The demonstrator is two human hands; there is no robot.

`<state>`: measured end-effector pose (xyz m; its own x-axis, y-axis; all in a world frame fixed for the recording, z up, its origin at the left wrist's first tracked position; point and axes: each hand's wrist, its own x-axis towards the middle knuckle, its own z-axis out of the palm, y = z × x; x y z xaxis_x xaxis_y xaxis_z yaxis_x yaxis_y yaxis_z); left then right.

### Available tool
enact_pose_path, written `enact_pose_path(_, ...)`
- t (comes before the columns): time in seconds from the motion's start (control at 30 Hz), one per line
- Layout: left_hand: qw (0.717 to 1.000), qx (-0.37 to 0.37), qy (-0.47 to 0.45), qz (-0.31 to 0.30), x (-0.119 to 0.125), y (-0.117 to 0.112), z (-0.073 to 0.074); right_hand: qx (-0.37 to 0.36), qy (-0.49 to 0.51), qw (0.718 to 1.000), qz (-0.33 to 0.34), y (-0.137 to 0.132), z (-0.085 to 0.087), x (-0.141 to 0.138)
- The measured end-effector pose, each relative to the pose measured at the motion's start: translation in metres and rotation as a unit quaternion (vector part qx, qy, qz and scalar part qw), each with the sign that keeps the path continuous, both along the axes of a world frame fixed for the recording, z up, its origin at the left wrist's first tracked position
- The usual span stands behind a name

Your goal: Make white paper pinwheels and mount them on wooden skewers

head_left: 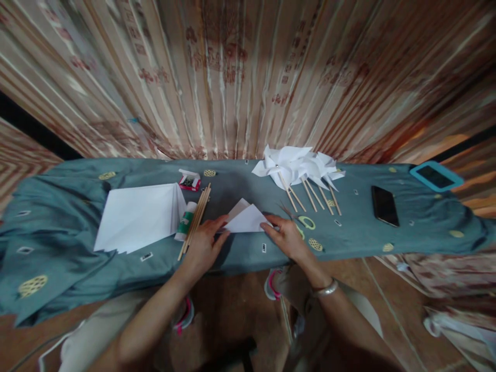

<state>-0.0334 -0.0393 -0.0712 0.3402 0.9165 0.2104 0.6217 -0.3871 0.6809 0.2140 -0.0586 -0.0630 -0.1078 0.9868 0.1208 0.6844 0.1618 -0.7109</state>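
A folded sheet of white paper (248,220) lies between my hands near the table's front edge, its layers forming two offset points at the top. My left hand (208,238) pinches its left corner between thumb and fingers. On the opposite corner, my right hand (285,235) grips the paper the same way. Scissors (306,222) with yellow-green handles rest just beyond my right hand, partly covered by it. Close to my left hand lie several wooden sticks (198,217) and a green and white glue stick (186,222).
A stack of white paper (137,214) lies at left, with a small open red box (189,180) behind the sticks. Several paper pinwheels (294,163) on sticks are at the back. A black phone (385,205) and a blue-framed tablet (436,176) lie at right on the green cloth (356,232).
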Motion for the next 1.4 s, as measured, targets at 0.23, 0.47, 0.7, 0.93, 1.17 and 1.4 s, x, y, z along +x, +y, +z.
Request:
enact_pose_path(0.23, 0.995, 0.067, 0.068, -0.005, -0.009, 0.0, -0.012, 0.066, -0.032, 0.996, -0.049, 0.005, -0.015, -0.013)
enact_pose_path(0.47, 0.947, 0.227, 0.155, -0.165, 0.02, -0.033, -0.013, 0.104, -0.088, 0.99, -0.027, 0.007, -0.021, -0.023)
enact_pose_path(0.7, 0.948, 0.193, 0.214, -0.134, 0.024, -0.034, -0.025, 0.126, -0.095, 0.987, -0.041, 0.007, -0.027, -0.026)
enact_pose_path(0.93, 0.944, 0.178, 0.245, -0.133, 0.02, -0.03, -0.022, 0.157, -0.091, 0.982, -0.056, 0.01, -0.037, -0.029)
enact_pose_path(1.17, 0.945, 0.153, 0.255, -0.137, 0.021, -0.029, -0.021, 0.154, -0.1, 0.981, -0.057, 0.01, -0.039, -0.029)
enact_pose_path(1.4, 0.946, 0.145, 0.26, -0.13, 0.022, -0.029, -0.02, 0.148, -0.115, 0.981, -0.053, 0.01, -0.038, -0.031)
